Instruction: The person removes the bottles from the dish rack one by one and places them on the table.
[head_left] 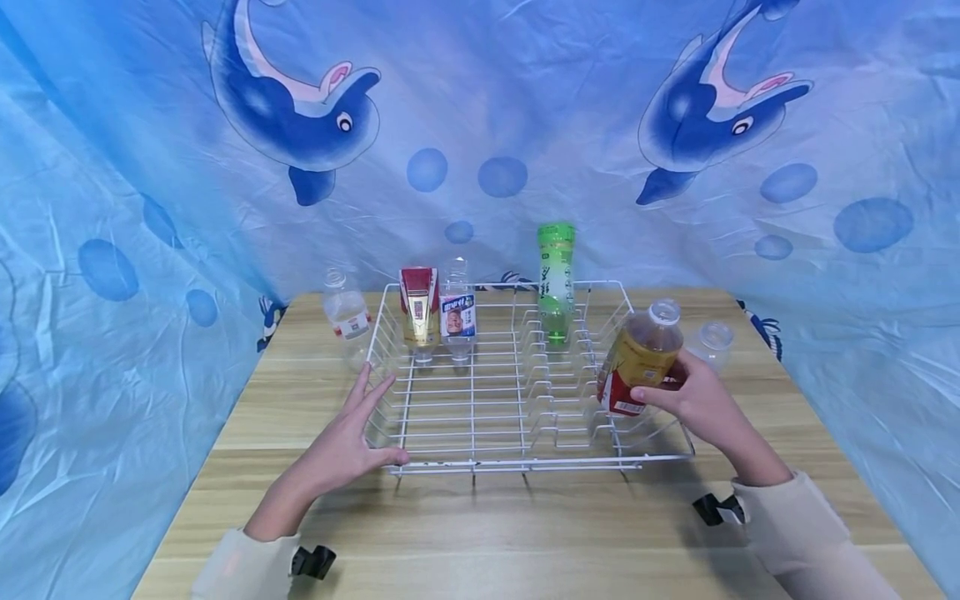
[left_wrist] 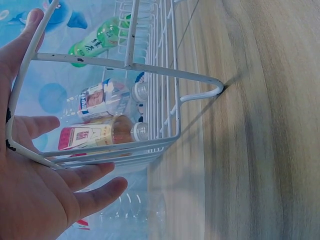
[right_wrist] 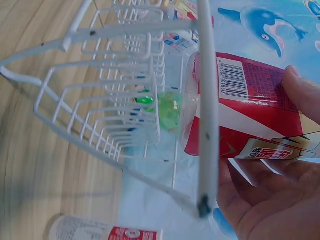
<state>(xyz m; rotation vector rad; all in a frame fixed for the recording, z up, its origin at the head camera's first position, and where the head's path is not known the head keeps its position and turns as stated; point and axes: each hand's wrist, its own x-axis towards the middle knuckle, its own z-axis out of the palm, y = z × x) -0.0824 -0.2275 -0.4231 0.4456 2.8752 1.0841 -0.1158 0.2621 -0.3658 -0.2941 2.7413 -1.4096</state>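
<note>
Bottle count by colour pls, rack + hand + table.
Red-and-gold: 2 (upside-down red-and-gold bottle in the rack, held red-and-gold bottle in the right hand)
Green: 1 (green bottle, in the rack)
Clear: 3 (blue-labelled bottle in the rack, left clear bottle and right clear bottle beside it)
Total: 6

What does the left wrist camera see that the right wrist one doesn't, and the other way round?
Only the left wrist view shows the left grip, at one corner of the white wire rack, and a clear bottle outside the rack's left side. Only the right wrist view shows the right grip holding a red-and-gold bottle with a barcode. Both show the rack, the green bottle in it, and the wooden table.
</note>
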